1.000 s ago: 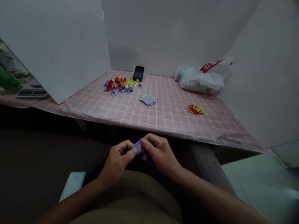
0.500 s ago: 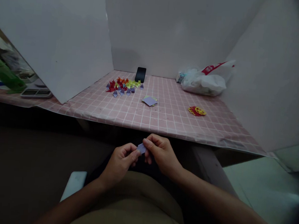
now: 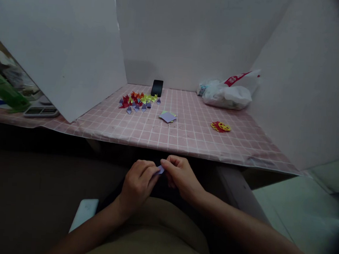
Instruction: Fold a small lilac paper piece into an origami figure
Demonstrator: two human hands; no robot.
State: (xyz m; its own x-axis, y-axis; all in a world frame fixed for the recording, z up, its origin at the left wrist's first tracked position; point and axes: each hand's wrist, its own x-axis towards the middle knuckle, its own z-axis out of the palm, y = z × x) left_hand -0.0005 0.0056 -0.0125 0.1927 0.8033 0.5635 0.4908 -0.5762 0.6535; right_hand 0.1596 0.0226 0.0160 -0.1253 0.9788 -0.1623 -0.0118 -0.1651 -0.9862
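Between my hands, below the table's front edge, is a small folded piece of purple paper (image 3: pixel 161 170), mostly covered by fingers. My left hand (image 3: pixel 139 180) is closed on its left side, back of the hand turned up. My right hand (image 3: pixel 180 175) pinches the other side between thumb and fingers. On the table ahead lies a stack of square paper sheets (image 3: pixel 168 117), purple on top with green and yellow edges showing. To its left stand several small folded paper figures (image 3: pixel 138 101) in red, orange, yellow and purple.
A pink checked tablecloth (image 3: pixel 191 140) covers the table between white panels (image 3: pixel 187 35). A black phone (image 3: pixel 157 88) leans at the back. Further right are a white plastic bag (image 3: pixel 228 94) and red and yellow cut-out pieces (image 3: pixel 221 126). A white object (image 3: pixel 84 213) lies by my left forearm.
My left hand has rolled over so its back faces up, and its fingers now cover more of the purple paper. The right hand keeps its pinch. The view has shifted slightly.
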